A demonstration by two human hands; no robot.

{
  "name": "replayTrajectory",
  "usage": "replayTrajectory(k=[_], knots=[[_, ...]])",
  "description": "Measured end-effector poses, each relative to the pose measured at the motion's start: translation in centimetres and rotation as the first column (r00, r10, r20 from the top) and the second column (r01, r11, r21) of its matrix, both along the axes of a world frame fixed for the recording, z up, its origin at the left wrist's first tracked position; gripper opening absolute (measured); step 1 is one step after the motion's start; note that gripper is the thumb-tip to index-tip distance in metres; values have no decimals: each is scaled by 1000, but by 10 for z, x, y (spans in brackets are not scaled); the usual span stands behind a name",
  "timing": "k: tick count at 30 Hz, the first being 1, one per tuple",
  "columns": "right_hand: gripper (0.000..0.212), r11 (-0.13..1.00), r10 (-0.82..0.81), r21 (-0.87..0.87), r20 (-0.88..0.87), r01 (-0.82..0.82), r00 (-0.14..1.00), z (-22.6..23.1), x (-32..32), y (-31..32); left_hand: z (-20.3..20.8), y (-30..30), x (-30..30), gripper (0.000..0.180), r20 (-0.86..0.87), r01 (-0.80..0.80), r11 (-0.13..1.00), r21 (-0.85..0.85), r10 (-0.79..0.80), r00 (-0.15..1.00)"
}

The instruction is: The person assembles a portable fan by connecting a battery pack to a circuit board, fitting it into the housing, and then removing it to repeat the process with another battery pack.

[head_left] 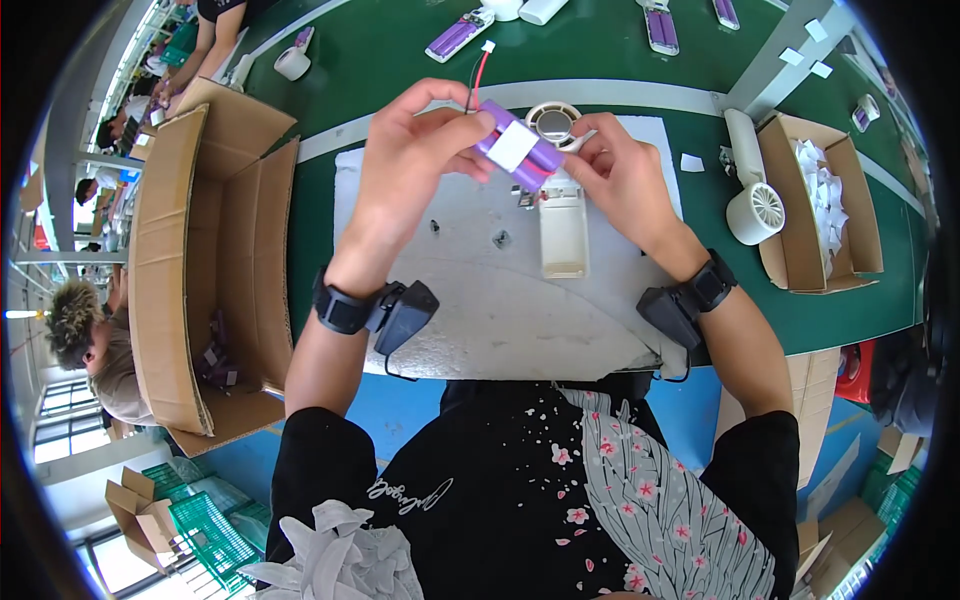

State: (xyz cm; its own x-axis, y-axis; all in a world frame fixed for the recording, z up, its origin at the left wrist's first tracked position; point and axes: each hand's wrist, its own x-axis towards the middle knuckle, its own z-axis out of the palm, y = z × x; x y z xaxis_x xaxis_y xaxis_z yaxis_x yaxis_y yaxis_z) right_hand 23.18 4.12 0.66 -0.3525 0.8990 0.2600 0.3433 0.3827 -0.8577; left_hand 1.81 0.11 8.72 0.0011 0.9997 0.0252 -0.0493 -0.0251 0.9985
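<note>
My left hand grips a purple battery pack by its upper left end, thumb on top. A white patch lies across the pack, and a red and a black wire rise from it to a small white plug. At the pack's lower right end, my right hand has thumb and fingers closed on the edge. Partly hidden beneath the pack, an opened white handheld fan housing lies on a pale foam mat, its round head away from me.
A large open cardboard box with purple packs inside stands left. On the right, a small box holds white pieces; a white fan lies beside it. A grey post rises behind. More fan parts lie across the green table; people sit left.
</note>
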Motion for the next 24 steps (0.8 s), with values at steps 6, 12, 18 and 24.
replayTrajectory(k=[6, 12, 18, 24], knots=[[32, 982, -38, 184, -91, 54, 995, 9, 4, -1, -18, 9, 22, 14, 118, -17, 1000, -21, 19, 993], [44, 869, 49, 494, -22, -31, 999, 9, 5, 2, -32, 5, 28, 16, -19, 88, 994, 60, -87, 996], [38, 909, -27, 416, 99, -16, 995, 5, 0, -5, -51, 0, 16, 21, 17, 192, 979, 65, -193, 981], [28, 992, -83, -77, 213, 102, 973, 10, -1, -10, -77, 4, -3, 25, -408, 365, 904, 223, -254, 877]])
